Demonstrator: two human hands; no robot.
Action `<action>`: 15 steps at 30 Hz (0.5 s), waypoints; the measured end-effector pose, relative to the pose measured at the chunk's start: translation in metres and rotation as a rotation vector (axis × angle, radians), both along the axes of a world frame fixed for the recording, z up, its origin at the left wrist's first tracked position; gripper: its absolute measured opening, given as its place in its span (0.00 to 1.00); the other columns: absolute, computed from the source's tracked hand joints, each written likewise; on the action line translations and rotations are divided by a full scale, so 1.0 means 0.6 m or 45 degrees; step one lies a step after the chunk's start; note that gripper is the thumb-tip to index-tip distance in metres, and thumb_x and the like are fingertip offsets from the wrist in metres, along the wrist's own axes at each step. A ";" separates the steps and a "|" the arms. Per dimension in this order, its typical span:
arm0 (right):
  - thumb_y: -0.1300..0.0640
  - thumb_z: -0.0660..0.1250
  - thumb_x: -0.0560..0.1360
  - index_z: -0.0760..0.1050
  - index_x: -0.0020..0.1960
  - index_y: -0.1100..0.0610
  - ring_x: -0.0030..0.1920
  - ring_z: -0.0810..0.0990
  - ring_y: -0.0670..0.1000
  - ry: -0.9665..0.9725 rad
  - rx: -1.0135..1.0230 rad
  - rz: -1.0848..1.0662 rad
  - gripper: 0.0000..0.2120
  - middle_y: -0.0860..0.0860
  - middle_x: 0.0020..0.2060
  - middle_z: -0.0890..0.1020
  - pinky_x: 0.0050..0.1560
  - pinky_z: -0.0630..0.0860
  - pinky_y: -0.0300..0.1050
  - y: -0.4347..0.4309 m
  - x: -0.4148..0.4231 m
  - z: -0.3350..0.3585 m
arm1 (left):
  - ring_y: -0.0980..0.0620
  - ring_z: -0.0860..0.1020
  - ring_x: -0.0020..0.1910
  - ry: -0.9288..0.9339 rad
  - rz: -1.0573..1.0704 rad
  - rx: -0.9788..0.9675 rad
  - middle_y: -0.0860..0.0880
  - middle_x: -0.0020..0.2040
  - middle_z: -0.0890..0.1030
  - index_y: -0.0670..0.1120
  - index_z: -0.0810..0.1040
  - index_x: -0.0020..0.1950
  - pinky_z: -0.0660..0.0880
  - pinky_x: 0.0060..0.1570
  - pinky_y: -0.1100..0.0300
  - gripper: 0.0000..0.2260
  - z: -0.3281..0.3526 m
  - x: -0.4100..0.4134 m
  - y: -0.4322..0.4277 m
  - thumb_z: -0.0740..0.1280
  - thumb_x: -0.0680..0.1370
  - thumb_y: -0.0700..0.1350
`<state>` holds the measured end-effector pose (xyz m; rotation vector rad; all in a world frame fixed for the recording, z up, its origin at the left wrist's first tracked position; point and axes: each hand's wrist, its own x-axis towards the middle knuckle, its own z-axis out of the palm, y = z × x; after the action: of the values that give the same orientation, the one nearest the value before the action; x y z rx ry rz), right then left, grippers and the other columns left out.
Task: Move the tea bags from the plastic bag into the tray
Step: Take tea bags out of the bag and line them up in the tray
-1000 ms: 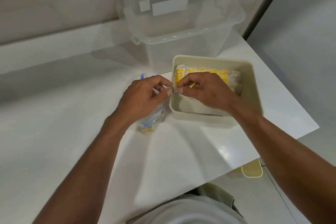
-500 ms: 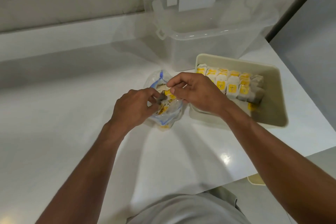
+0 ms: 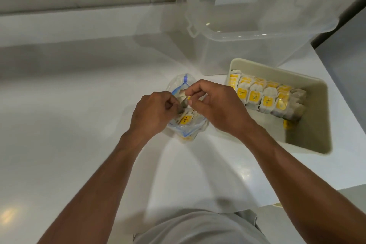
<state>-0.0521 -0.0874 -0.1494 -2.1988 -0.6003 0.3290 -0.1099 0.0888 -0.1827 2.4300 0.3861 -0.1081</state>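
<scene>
A clear plastic bag (image 3: 179, 83) with a blue zip strip stands on the white counter, holding tea bags (image 3: 186, 119) with yellow tags. My left hand (image 3: 153, 114) grips the bag's left edge. My right hand (image 3: 215, 105) is over the bag's mouth and pinches a tea bag between thumb and forefinger. To the right sits the beige tray (image 3: 315, 125), with a row of several yellow-tagged tea bags (image 3: 263, 95) standing along its far side.
A large clear storage bin (image 3: 247, 41) stands behind the tray and the bag. The counter's right edge (image 3: 336, 89) runs just past the tray. A wall ledge (image 3: 79, 18) bounds the counter at the back.
Both hands moved from the tray's left rim over to the plastic bag. My right hand now pinches a tea bag in the bag's mouth, and the tray's row is uncovered.
</scene>
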 end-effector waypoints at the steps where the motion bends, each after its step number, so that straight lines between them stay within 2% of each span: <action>1: 0.56 0.70 0.74 0.82 0.51 0.47 0.40 0.79 0.37 -0.062 -0.053 -0.006 0.08 0.40 0.40 0.83 0.43 0.72 0.31 0.000 -0.001 -0.001 | 0.54 0.81 0.41 0.036 -0.021 0.017 0.58 0.38 0.83 0.55 0.81 0.43 0.77 0.41 0.58 0.05 0.001 -0.002 0.000 0.69 0.76 0.54; 4: 0.56 0.69 0.74 0.82 0.50 0.48 0.41 0.79 0.39 -0.114 -0.102 0.002 0.07 0.40 0.39 0.82 0.43 0.73 0.32 -0.001 -0.003 -0.007 | 0.52 0.80 0.44 0.160 -0.108 0.189 0.57 0.44 0.84 0.59 0.83 0.50 0.78 0.43 0.57 0.09 0.000 -0.006 -0.005 0.70 0.74 0.59; 6: 0.58 0.69 0.75 0.82 0.50 0.49 0.40 0.80 0.39 -0.047 -0.074 0.016 0.07 0.40 0.38 0.82 0.43 0.75 0.33 0.000 -0.003 -0.011 | 0.49 0.80 0.46 0.176 -0.127 0.307 0.55 0.46 0.84 0.60 0.83 0.52 0.75 0.41 0.58 0.09 -0.003 -0.004 -0.012 0.67 0.75 0.57; 8: 0.58 0.69 0.74 0.81 0.51 0.49 0.40 0.80 0.40 0.000 -0.076 0.042 0.08 0.40 0.37 0.81 0.44 0.76 0.37 0.000 -0.002 -0.016 | 0.49 0.80 0.46 0.170 -0.052 0.275 0.55 0.46 0.84 0.59 0.83 0.50 0.73 0.39 0.59 0.07 0.002 0.002 -0.014 0.67 0.75 0.53; 11: 0.55 0.72 0.73 0.80 0.54 0.47 0.41 0.80 0.40 0.021 -0.090 0.070 0.11 0.41 0.41 0.82 0.47 0.77 0.40 -0.002 -0.003 -0.021 | 0.52 0.81 0.42 0.117 0.113 -0.060 0.56 0.40 0.83 0.54 0.81 0.44 0.77 0.41 0.59 0.03 0.019 0.009 -0.010 0.71 0.72 0.47; 15: 0.46 0.76 0.69 0.75 0.59 0.44 0.39 0.77 0.40 -0.032 -0.156 0.078 0.20 0.41 0.46 0.80 0.46 0.76 0.41 0.004 -0.009 -0.024 | 0.54 0.79 0.32 0.054 0.232 -0.595 0.53 0.37 0.83 0.52 0.81 0.47 0.76 0.41 0.56 0.08 0.042 0.007 -0.006 0.74 0.71 0.43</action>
<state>-0.0577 -0.0850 -0.1637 -2.3081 -0.6778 0.3800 -0.1056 0.0851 -0.1577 1.9268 0.5341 -0.1516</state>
